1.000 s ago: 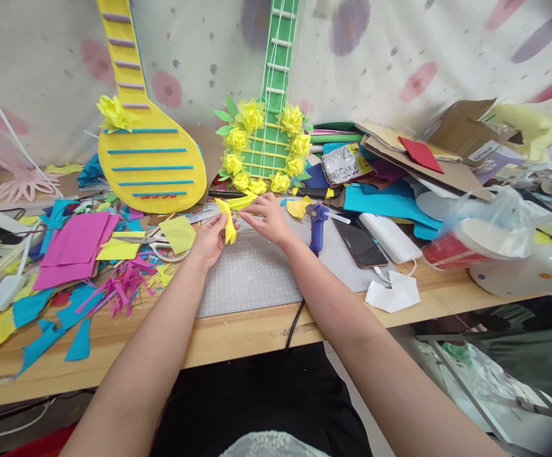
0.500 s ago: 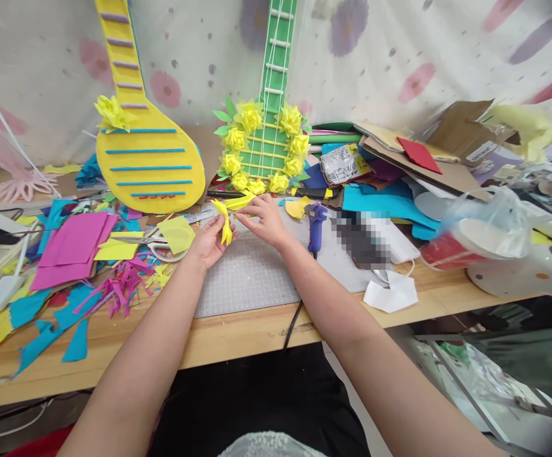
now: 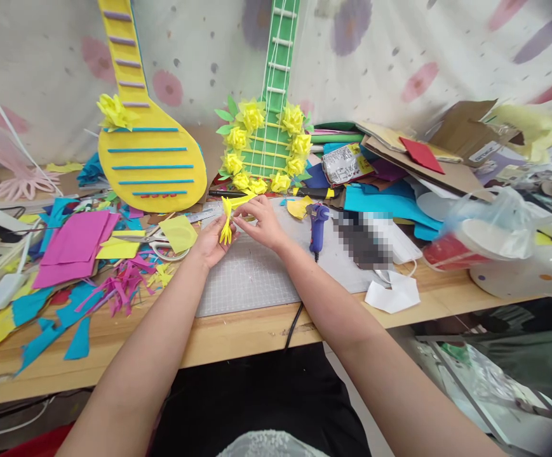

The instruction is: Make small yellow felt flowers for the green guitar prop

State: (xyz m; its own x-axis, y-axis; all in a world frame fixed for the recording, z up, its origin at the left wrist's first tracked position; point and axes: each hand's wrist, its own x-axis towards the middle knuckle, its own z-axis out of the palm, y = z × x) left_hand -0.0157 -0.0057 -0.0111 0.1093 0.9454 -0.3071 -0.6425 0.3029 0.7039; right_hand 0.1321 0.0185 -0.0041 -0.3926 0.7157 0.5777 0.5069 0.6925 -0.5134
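My left hand (image 3: 213, 244) is closed around a yellow paper flower (image 3: 227, 222) with narrow fringed tips, held above the grey cutting mat (image 3: 251, 279). A yellow paper strip (image 3: 241, 202) runs from the flower toward my right hand (image 3: 260, 222). The right fingers are bent and drawn together at this strip, close beside the flower; their exact grip is partly hidden. Right of my hands, a blue glue gun (image 3: 319, 227) stands on the mat. A loose yellow paper petal (image 3: 299, 207) lies next to it.
Behind stand a yellow lute-shaped craft (image 3: 154, 166) and a green one (image 3: 276, 114) ringed with yellow flowers. At left lie scissors (image 3: 164, 244), magenta sheets (image 3: 73, 247) and paper scraps. A white mask (image 3: 392, 295) and a bagged red cup (image 3: 461, 244) are at right.
The yellow flower has turned in my left hand, so its fringed tips show more narrowly. My right hand stays beside it, its fingers a little more bent. The view has shifted slightly.
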